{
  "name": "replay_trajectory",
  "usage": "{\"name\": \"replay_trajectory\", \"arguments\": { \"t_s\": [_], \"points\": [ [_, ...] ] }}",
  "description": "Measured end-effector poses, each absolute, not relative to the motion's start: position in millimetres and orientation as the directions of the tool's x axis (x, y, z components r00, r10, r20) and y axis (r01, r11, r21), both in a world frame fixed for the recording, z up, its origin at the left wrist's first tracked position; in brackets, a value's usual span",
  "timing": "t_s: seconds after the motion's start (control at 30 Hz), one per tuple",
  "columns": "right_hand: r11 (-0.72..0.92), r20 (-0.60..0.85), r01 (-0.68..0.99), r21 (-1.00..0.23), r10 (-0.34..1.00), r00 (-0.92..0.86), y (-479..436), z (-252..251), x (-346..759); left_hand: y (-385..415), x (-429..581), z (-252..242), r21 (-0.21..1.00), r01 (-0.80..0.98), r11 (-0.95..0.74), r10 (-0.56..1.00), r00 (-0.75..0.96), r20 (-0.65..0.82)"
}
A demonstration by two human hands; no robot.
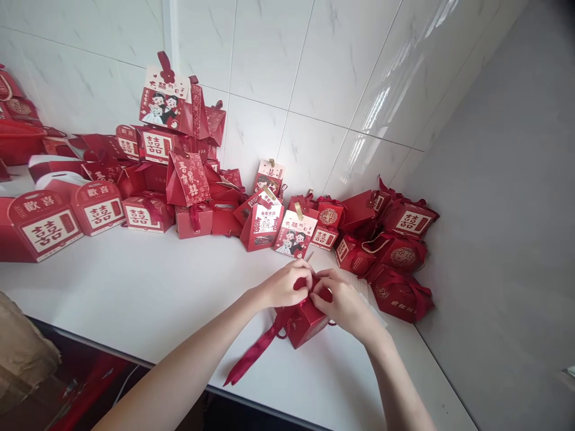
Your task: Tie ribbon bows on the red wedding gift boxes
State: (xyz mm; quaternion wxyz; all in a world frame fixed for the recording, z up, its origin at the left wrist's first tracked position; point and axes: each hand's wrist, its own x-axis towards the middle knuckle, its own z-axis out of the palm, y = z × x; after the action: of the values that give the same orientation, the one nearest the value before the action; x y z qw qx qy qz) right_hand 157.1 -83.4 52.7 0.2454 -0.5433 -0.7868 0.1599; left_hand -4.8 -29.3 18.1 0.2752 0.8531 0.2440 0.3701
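Observation:
A small red gift box (306, 323) rests on the white table below my two hands, and the fingers cover most of its top. My left hand (290, 284) pinches dark red ribbon at the top of the box, thumb and forefinger closed. Opposite it, my right hand (344, 299) is closed in a pinch on the ribbon at the same spot, fingertips nearly meeting the left ones. One wide tail of the ribbon (256, 356) trails from the box across the table toward the front left. Red cord shows at the sides of the box.
Red gift boxes (101, 209) are stacked along the tiled wall (269, 54) on the white table (135, 287). More ribboned boxes (402, 290) stand at right beside a grey panel (503, 209). Papers lie behind my right hand. A cardboard box (22, 353) is at lower left.

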Motion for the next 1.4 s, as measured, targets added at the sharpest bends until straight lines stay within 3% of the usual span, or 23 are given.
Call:
{"name": "replay_trajectory", "arguments": {
  "t_s": [0.1, 0.2, 0.43, 0.67, 0.9, 1.4],
  "points": [
    [0.278, 0.095, 0.879, -0.388, 0.960, -0.262, -83, 67, 143, -29, -7, 20, 0.624, 0.250, -0.740, 0.623, 0.604, 0.497],
    [0.278, 0.087, 0.905, -0.323, 0.961, -0.264, -78, 71, 135, -28, -10, 22, 0.578, 0.310, -0.755, 0.630, 0.588, 0.507],
    [0.435, 0.238, 0.691, -0.577, 0.899, -0.367, -62, 51, 154, -29, -11, 24, 0.522, 0.448, -0.726, 0.686, 0.527, 0.502],
    [0.455, 0.322, 0.575, -0.680, 0.890, -0.324, -63, 36, 165, -29, -8, 23, 0.532, 0.458, -0.712, 0.699, 0.528, 0.482],
    [0.370, 0.258, 0.667, -0.646, 0.929, -0.264, -74, 37, 162, -29, -5, 21, 0.565, 0.415, -0.713, 0.694, 0.532, 0.485],
    [0.405, 0.324, 0.644, -0.649, 0.913, -0.247, -72, 33, 162, -29, -6, 24, 0.578, 0.372, -0.727, 0.669, 0.575, 0.471]
  ]
}}
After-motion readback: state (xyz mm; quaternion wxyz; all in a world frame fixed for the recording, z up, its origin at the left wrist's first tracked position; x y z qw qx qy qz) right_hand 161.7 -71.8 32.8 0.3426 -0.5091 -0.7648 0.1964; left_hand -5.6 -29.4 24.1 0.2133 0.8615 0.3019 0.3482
